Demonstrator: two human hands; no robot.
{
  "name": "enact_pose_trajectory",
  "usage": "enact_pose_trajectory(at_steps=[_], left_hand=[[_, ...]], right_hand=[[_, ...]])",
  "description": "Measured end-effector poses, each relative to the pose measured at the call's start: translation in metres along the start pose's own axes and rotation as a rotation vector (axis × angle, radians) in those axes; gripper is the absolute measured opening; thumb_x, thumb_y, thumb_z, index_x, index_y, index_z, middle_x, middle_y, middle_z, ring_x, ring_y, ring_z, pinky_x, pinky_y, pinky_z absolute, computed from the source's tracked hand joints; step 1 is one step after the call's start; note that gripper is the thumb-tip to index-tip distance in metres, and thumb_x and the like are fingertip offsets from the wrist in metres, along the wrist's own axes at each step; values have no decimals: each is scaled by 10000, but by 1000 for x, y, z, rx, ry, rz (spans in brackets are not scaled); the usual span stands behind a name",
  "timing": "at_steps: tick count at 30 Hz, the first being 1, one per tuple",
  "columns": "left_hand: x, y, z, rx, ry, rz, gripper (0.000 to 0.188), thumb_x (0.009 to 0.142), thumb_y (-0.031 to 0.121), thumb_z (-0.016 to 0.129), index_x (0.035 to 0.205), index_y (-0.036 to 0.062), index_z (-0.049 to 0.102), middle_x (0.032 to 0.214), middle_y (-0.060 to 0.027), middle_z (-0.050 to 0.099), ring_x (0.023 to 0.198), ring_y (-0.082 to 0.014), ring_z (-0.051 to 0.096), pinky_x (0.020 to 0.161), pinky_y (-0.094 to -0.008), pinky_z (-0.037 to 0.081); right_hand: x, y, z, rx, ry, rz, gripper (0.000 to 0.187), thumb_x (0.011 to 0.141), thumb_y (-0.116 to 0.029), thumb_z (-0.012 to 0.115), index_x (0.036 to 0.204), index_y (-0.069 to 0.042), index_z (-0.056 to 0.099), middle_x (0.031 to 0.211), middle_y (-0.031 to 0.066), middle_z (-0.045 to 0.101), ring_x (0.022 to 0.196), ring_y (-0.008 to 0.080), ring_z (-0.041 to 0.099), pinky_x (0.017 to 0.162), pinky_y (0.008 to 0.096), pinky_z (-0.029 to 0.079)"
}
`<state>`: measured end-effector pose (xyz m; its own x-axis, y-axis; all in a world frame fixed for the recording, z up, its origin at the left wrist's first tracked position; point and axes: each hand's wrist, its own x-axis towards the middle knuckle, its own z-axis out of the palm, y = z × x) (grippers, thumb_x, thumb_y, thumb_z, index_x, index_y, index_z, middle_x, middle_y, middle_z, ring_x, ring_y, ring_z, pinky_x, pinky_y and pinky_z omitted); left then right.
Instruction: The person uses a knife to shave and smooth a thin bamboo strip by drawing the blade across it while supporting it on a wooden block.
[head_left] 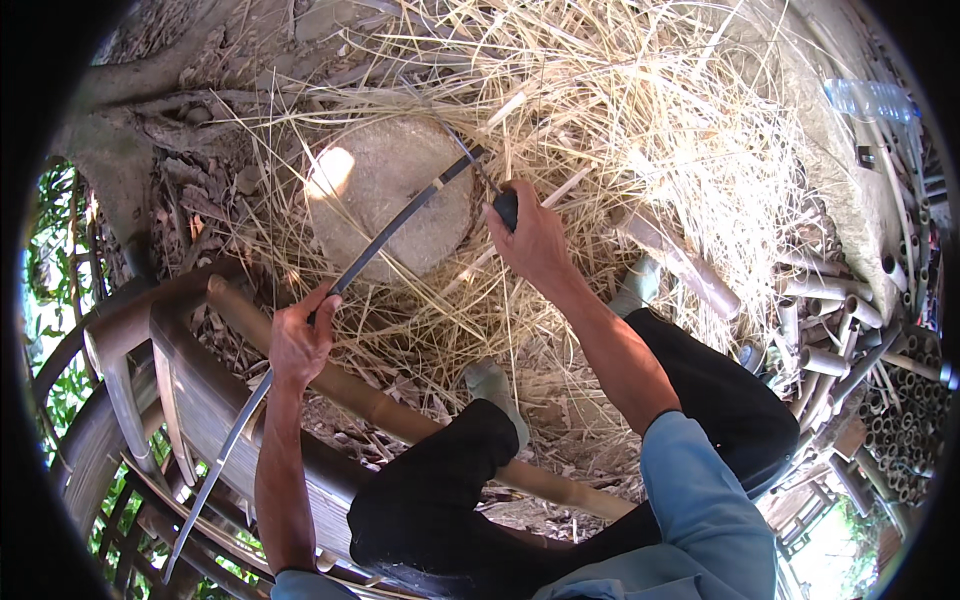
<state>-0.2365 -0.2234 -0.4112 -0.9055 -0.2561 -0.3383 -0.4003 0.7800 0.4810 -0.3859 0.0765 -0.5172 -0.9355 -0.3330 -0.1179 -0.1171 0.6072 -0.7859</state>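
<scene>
A long, narrow bamboo strip (385, 232), dark along its upper stretch and paler below, slants across the view. My left hand (300, 340) is closed round its middle. The upper end reaches over a round wooden block (375, 165) and lies close to my right hand; its lower end hangs past my left forearm. A knife (507, 209) with a dark handle is gripped in my right hand (535, 245). Its thin blade points up and to the left, crossing near the strip's upper end. Whether blade and strip touch, I cannot tell.
Pale bamboo shavings (640, 110) cover the ground round the block. A thick bamboo pole (370, 400) runs in front of my legs. A short bamboo piece (690, 265) lies right of my right hand. Bamboo furniture (220, 400) stands left; cut tubes (900, 430) and a plastic bottle (870, 99) are right.
</scene>
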Motion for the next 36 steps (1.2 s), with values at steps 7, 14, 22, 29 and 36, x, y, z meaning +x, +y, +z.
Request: enact_pose_trajectory(at_steps=[7,14,22,29,36], left_hand=[[-4,6,-3,32,-8,-54,318,1005,264,643,1198,23,719,735,-184,699,545,-191,619,556,-363,489],[-6,8,-4,70,53,15,290,990,273,656,1167,59,739,711,-216,700,493,-261,669,490,-397,518],[0,11,6,81,62,50,261,988,294,647,1138,107,752,742,-201,716,568,-360,692,551,-438,551],[-5,-14,6,201,88,14,273,977,359,646,1124,161,765,730,-182,718,614,-374,695,651,-435,574],[-5,-2,9,147,99,99,254,999,346,610,1089,153,748,638,-180,662,567,-382,662,571,-468,532]], right_hand=[[0,-3,12,-19,7,-87,356,974,-261,630,1146,7,471,745,219,665,623,394,675,542,479,532],[-1,-27,-4,52,-54,-44,347,981,-237,627,1149,13,456,719,207,648,562,356,668,487,443,523],[2,13,20,-66,-68,101,380,939,-241,668,1106,13,441,744,246,649,635,419,679,549,496,536],[5,-43,-14,134,-99,77,416,942,-268,672,1137,22,446,758,253,651,613,411,668,535,497,505],[1,-20,3,101,-40,134,371,955,-250,646,1141,5,451,726,195,641,594,380,667,532,466,530]])
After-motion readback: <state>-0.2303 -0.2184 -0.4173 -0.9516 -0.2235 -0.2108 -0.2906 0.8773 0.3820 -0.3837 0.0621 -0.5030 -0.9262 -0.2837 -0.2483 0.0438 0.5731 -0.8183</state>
